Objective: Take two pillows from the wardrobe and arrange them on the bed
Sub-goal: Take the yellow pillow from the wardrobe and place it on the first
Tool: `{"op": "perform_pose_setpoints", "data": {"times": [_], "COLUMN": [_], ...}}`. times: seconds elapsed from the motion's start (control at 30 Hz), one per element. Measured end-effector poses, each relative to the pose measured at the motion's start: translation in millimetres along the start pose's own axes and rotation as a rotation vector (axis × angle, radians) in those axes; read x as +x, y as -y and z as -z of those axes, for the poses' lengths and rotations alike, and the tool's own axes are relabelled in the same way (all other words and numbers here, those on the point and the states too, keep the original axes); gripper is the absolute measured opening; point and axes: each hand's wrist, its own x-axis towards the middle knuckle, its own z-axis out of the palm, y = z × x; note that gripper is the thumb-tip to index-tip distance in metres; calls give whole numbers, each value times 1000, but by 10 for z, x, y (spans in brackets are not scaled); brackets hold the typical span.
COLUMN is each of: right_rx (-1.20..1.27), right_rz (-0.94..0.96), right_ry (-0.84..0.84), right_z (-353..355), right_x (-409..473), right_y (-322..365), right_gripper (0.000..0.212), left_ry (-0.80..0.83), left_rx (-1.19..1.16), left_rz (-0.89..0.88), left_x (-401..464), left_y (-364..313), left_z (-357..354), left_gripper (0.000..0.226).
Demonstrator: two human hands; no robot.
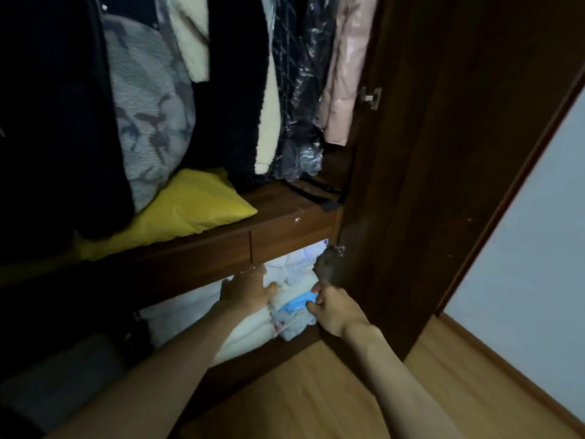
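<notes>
The wardrobe stands open in front of me. A yellow pillow (193,210) lies on the shelf above the drawers, and a grey patterned pillow (148,115) leans upright behind it among the hanging clothes. In the bottom compartment sits a stack of white and light-blue folded bedding (294,274). My left hand (247,291) lies flat on the left side of that stack, fingers spread. My right hand (332,305) pinches a blue fold (297,303) at the stack's right edge.
Dark coats, a cream garment and plastic-covered clothes hang above the shelf. Two wooden drawer fronts (285,232) sit just over my hands. The open wardrobe door (443,185) stands at the right, with wooden floor (316,391) below and a pale wall (538,248) beyond.
</notes>
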Motion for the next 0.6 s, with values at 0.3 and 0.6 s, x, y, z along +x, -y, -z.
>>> {"op": "perform_pose_setpoints", "data": {"times": [0.3, 0.6], "right_rx": [-270, -193], "right_rz": [453, 770], "right_ry": [-64, -60], "right_z": [73, -44], "right_x": [1601, 2830], "right_y": [580, 1482], "right_gripper": [53, 76], "left_ry": [-415, -427], "left_rx": [38, 176], "left_rz": [167, 385], "left_x": [1168, 1482], "left_y": [493, 1003], "left_z": [523, 1061], "left_gripper": [54, 49]}}
